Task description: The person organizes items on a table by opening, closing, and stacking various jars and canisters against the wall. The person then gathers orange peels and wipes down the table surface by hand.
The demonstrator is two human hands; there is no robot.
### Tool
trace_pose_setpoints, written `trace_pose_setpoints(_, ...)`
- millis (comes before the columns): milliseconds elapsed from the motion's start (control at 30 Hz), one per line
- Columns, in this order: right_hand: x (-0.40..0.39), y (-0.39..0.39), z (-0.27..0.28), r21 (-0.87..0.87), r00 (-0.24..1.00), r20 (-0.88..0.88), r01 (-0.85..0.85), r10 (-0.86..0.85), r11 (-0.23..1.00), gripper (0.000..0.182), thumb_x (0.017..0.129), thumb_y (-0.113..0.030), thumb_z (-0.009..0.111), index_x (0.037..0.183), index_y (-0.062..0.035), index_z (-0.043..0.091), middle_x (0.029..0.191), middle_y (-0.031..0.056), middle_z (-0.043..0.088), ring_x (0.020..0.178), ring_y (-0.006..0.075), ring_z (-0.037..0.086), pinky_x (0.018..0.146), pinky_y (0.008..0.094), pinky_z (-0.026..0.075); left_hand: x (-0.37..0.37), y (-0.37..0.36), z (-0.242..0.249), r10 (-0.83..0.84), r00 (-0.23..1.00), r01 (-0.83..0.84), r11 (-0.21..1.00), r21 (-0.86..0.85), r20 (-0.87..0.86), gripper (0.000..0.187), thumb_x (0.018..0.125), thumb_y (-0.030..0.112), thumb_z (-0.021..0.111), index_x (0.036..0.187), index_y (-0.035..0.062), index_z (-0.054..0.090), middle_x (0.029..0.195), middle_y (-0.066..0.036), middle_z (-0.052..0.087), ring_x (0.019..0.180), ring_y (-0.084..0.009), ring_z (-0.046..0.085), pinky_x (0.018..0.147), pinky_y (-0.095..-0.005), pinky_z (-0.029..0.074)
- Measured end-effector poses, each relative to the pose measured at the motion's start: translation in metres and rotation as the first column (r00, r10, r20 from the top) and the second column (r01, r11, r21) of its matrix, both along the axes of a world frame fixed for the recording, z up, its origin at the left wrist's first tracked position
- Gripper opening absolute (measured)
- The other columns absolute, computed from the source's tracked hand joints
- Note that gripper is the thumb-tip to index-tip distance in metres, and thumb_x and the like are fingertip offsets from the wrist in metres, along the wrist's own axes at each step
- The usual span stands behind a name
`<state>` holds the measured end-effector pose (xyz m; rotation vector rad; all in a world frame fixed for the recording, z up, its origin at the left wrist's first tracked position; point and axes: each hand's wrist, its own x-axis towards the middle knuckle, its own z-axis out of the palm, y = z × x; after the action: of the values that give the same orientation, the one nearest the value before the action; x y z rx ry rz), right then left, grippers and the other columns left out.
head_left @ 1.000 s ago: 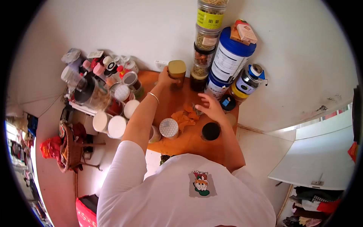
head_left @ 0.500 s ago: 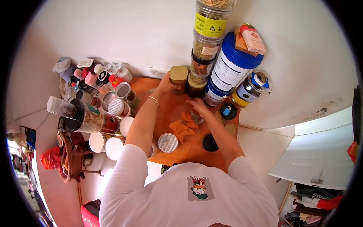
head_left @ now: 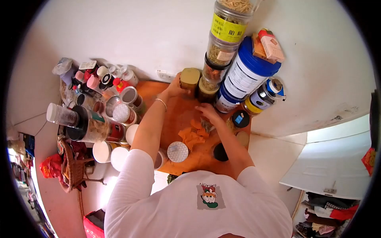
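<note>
My left hand [head_left: 174, 89] is closed around the side of a jar with a gold, rounded-square lid [head_left: 189, 76]. This jar stands upright at the back of the orange wooden table [head_left: 174, 119], close to the wall. Lower and to the right, my right hand [head_left: 207, 112] hovers over or rests on the table, its fingers partly stretched out with nothing visible in them. Just below that hand lie several orange, peel-like pieces [head_left: 192, 137] and a small clear packet [head_left: 206, 126]. Right of the gold-lidded jar rises a stack of clear jars [head_left: 218, 53] with dried contents.
Blue-lidded white tubs [head_left: 246, 75] stand stacked at the right, with small boxes [head_left: 270, 45] on top. Many jars and bottles [head_left: 105, 103] crowd the left side. Near the front are a round patterned lid [head_left: 177, 152] and a black lid [head_left: 221, 152]. A wall socket [head_left: 166, 74] sits behind.
The view has shifted slightly, so the jar stack and tubs appear farther right. My left hand stays on the gold-lidded jar, and my right hand keeps nearly the same place.
</note>
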<state>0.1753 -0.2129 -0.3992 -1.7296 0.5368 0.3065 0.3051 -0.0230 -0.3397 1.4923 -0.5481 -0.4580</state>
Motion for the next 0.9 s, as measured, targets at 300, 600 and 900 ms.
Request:
trace_pose_setpoints(300,-0.087,-0.066,0.112,0.013,0.89,0.314,-0.353,0.331,0.936,0.039,0.094,-0.021,0.065,0.126,-0.0004,0.058,0.12,0.0079,0.064,0.111,0.0147,0.058,0.095,0.0284,0.045,0.037,0.013,-0.057,0.195,0.927,-0.324,0.846,0.423,0.32,0.13,0.047,0.023,0.094,0.143,-0.0148,0.015,0.137,-0.026,0.047,0.128,-0.0345,0.047,0.107,-0.0369,0.041)
trace_pose_setpoints(600,-0.166,-0.072,0.127,-0.091,0.866,0.4,-0.287,0.299,0.954,0.042,0.093,-0.023,0.066,0.127,-0.001,0.058,0.118,0.0124,0.066,0.107,0.0201,0.062,0.092,0.0318,0.049,-0.054,0.007,0.141,0.268,0.675,-0.681,0.584,0.442,0.687,0.044,0.076,-0.002,0.06,0.119,-0.0015,0.061,0.098,-0.02,0.071,0.095,-0.0313,0.069,0.084,-0.0364,0.055)
trace_pose_setpoints(900,-0.204,-0.052,0.127,-0.522,0.817,0.326,-0.264,0.475,0.811,0.04,0.091,-0.019,0.068,0.125,-0.0014,0.059,0.117,0.017,0.065,0.107,0.0246,0.064,0.091,0.0342,0.051,-0.208,0.016,0.225,0.519,0.719,-0.589,0.808,0.011,0.462,0.026,0.08,-0.006,0.068,0.106,-0.0032,0.069,0.095,-0.012,0.074,0.091,-0.015,0.07,0.08,-0.0256,0.056)
